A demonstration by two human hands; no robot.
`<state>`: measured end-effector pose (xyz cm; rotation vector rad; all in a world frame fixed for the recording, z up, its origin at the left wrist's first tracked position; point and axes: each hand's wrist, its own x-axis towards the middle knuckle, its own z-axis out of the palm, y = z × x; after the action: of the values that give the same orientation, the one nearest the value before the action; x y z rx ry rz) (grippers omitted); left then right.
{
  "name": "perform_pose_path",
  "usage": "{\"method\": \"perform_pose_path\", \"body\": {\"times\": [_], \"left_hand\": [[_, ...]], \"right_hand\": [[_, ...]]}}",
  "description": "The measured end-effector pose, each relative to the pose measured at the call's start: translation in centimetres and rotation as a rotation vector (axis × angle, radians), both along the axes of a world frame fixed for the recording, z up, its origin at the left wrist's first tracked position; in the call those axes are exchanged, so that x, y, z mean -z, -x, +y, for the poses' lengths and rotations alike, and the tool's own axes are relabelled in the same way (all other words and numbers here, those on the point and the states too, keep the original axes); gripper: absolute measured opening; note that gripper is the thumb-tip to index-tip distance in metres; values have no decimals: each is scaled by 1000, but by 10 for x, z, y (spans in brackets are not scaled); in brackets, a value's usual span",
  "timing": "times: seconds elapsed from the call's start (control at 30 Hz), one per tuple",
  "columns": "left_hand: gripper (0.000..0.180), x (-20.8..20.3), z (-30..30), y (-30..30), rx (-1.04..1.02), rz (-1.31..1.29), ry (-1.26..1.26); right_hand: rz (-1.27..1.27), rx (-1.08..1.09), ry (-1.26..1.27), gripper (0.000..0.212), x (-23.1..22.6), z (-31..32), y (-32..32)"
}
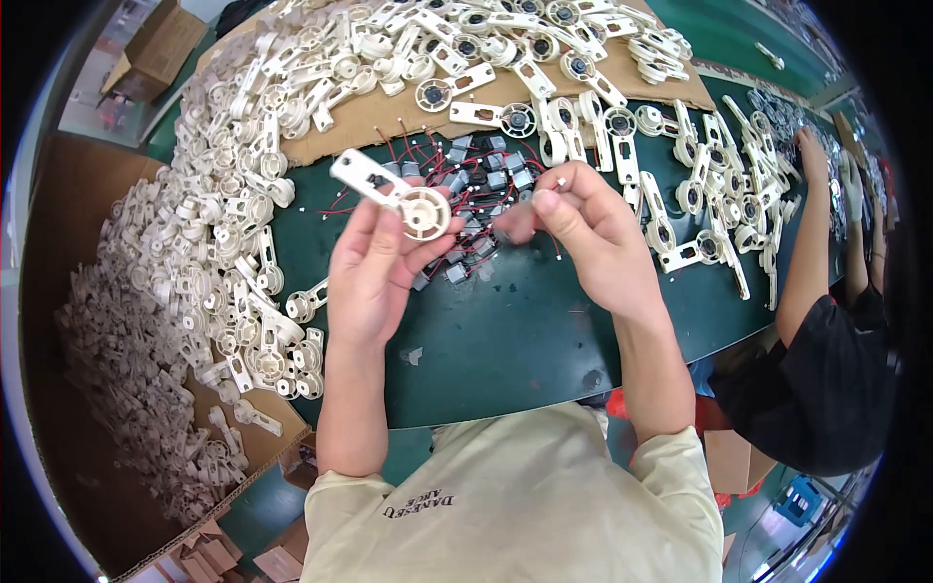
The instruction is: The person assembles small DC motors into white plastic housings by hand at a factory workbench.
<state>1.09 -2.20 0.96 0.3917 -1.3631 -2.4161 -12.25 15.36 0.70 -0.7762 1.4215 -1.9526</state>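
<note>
My left hand (374, 257) holds a white plastic housing (425, 213), a flat arm with a slot at one end and a round spoked ring at the other. It is tilted up over the table, gripped between thumb and fingers. To its right, my right hand (593, 228) is closed, thumb against the bent fingers. A tiny white plug (561, 182) shows at its fingertips, apparently on a thin wire lead; some fingers are smeared by motion. Below and between the hands lies a pile of small grey motors (455, 182) with red wires and white plugs.
White housings heap on cardboard (321, 141) along the back. A large cardboard box (83, 194) full of them stands at the left. More housings (714, 185), many with dark centres, lie on the right of the green table (486, 350). A co-worker's arm (809, 233) reaches in there.
</note>
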Motion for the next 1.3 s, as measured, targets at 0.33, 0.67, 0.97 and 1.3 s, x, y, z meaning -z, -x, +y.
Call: {"method": "perform_pose_path", "body": {"times": [0.33, 0.67, 0.97, 1.3], "left_hand": [[40, 7, 25, 5, 94, -85, 69], [33, 17, 36, 7, 85, -21, 101], [20, 15, 28, 6, -69, -21, 216], [23, 15, 19, 7, -178, 49, 247]], "right_hand": [[290, 224, -194, 9, 1, -15, -33], [572, 384, -296, 11, -2, -15, -35], [551, 171, -269, 23, -7, -4, -22], [517, 85, -493, 27, -17, 3, -19]]}}
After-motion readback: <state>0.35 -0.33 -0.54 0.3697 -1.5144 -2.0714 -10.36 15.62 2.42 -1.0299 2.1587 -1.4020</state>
